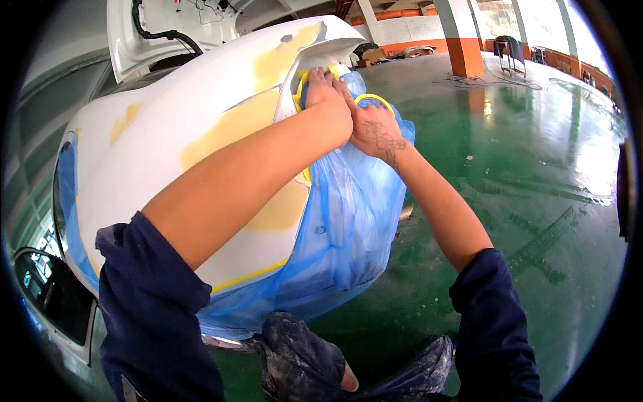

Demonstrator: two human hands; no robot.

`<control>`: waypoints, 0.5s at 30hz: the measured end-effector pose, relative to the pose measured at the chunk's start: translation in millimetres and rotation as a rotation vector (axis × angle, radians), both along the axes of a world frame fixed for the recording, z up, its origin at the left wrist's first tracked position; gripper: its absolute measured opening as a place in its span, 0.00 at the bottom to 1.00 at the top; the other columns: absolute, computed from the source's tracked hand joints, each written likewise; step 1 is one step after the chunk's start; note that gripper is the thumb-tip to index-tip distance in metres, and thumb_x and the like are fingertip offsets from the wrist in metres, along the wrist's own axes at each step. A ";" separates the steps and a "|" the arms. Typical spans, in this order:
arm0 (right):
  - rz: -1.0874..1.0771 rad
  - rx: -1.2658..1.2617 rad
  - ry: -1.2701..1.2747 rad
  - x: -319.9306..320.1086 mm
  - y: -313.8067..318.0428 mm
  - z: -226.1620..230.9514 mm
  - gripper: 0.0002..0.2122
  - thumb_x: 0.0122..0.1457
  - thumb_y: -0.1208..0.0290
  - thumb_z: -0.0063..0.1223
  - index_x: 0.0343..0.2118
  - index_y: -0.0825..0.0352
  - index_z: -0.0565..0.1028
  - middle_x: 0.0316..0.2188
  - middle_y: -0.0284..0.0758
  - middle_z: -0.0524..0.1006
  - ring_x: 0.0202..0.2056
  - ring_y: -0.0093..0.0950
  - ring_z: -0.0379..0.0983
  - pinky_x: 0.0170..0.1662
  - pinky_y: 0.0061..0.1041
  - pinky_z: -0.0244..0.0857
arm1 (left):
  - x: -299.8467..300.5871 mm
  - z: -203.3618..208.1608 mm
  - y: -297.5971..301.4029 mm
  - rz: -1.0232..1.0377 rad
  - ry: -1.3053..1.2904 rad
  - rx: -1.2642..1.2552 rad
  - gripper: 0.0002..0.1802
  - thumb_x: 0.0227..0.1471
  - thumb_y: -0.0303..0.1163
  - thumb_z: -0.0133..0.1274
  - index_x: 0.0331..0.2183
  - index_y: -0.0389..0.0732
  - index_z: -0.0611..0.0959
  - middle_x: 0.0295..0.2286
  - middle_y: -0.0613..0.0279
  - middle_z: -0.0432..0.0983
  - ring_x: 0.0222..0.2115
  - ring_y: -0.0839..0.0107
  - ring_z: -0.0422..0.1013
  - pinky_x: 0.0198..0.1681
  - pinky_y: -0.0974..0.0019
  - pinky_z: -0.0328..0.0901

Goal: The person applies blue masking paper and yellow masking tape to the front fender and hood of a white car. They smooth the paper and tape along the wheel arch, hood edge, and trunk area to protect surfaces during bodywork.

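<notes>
White car body panels (221,100) with tan filler patches (234,127) curve in front of me. Blue masking film (341,214) covers the rear end, its edge fixed with yellow masking tape (251,275). My left hand (321,92) reaches into the recess at the panel's far edge, fingers stretched out against yellow tape there. Close beside it, my right hand (376,127) is closed around a roll of yellow masking tape (375,100), with a finger extended toward the left fingertips. Its other fingers are mostly hidden behind the hand.
The raised white lid (164,33) stands at the far left, above the body. Blue film strips (69,181) cover the left side. Green glossy floor (509,201) spreads to the right, with an orange-and-white pillar (462,40), cables (469,82) and a stand (510,53) farther off.
</notes>
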State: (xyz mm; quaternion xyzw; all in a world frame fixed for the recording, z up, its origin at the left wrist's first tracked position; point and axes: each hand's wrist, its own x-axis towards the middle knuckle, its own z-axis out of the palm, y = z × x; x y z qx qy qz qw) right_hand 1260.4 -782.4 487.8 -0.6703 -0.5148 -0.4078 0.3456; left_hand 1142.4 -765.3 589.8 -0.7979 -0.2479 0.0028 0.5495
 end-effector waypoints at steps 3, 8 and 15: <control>-0.023 -0.032 0.020 -8.2 -4.7 4.3 0.34 0.61 0.64 0.48 0.69 0.63 0.50 0.22 0.48 0.78 0.23 0.47 0.77 0.29 0.46 0.71 | -2.9 7.1 25.1 -0.101 -0.099 0.185 0.43 0.56 0.39 0.45 0.66 0.29 0.53 0.69 0.49 0.44 0.70 0.56 0.40 0.71 0.56 0.32; -0.045 -0.042 0.054 -10.2 -6.8 7.8 0.34 0.62 0.65 0.47 0.70 0.58 0.49 0.22 0.50 0.78 0.25 0.49 0.77 0.33 0.48 0.72 | -15.9 16.2 23.6 -0.079 0.090 0.356 0.37 0.57 0.38 0.44 0.64 0.32 0.61 0.67 0.50 0.51 0.67 0.63 0.49 0.67 0.62 0.42; -0.009 0.001 0.081 -5.6 -5.3 5.7 0.34 0.61 0.64 0.48 0.70 0.59 0.51 0.24 0.50 0.79 0.25 0.49 0.77 0.33 0.47 0.72 | 0.5 16.4 28.5 -0.179 0.037 0.321 0.35 0.59 0.42 0.42 0.64 0.37 0.64 0.63 0.53 0.62 0.65 0.62 0.52 0.66 0.63 0.42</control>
